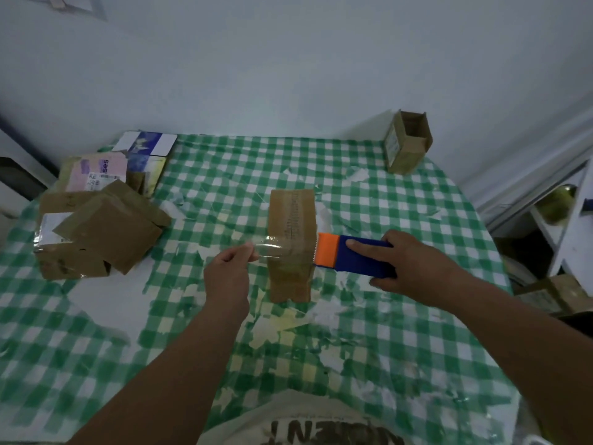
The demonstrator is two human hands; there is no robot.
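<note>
The box (290, 220) was a small, flat, brown cardboard parcel. It lay lengthwise on the checked cloth (385, 348) near the middle of the table, between the two hands. A line of dark print ran along its top, too blurred to read.

A strip of clear, glossy tape (272, 248) stretched across the box's near half, from left to right. The left hand (229, 274) pinched the tape's free end between thumb and fingertips, just left of the box. The right hand (414, 268) gripped the dispenser (359, 258), with its fingers curled over the blue body and the thumb lying on top. The dispenser's orange toothed head was at the box's right edge.

The cloth was green and white, worn, with pale patches.

A pile (106, 232) of brown parcels sat at the left of the table, well apart from the box. A pink label (99, 171) behind the pile showed the letters "ses" and small print that could not be made out. Blue and white cards (146, 144) lay beyond it.

An open carton (409, 142) stood upright at the far right corner with a pale sticker on its side, unreadable.

The shirt (321, 431) at the bottom edge bore large dark letters, cropped and not legible as a word.
</note>
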